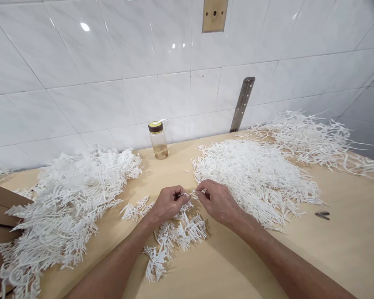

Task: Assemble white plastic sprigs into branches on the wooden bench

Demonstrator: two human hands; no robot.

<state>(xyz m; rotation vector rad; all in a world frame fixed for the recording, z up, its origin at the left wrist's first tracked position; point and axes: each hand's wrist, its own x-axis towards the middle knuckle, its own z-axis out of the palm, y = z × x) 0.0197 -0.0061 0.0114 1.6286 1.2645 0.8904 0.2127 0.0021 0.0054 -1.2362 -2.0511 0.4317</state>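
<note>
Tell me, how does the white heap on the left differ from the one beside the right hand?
The left heap is branched, comb-like sprigs lying loose and tangled; the middle heap is short single strips packed dense and flat. The left heap sits apart from the hands; the middle heap touches the right hand. Both are white plastic on the wooden table.

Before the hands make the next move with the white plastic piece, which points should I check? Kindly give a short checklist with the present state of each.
1. Left hand pinches the white piece: ok.
2. Right hand pinches the same piece from the other side: ok.
3. Small tool in left hand: cannot tell, something thin shows at the fingertips.
4. Sprues lie under the hands, within reach: ok.
5. Bottle stands upright, apart from the hands: ok.
6. Dark tool lies on the table, away from the piles: ok.
</note>
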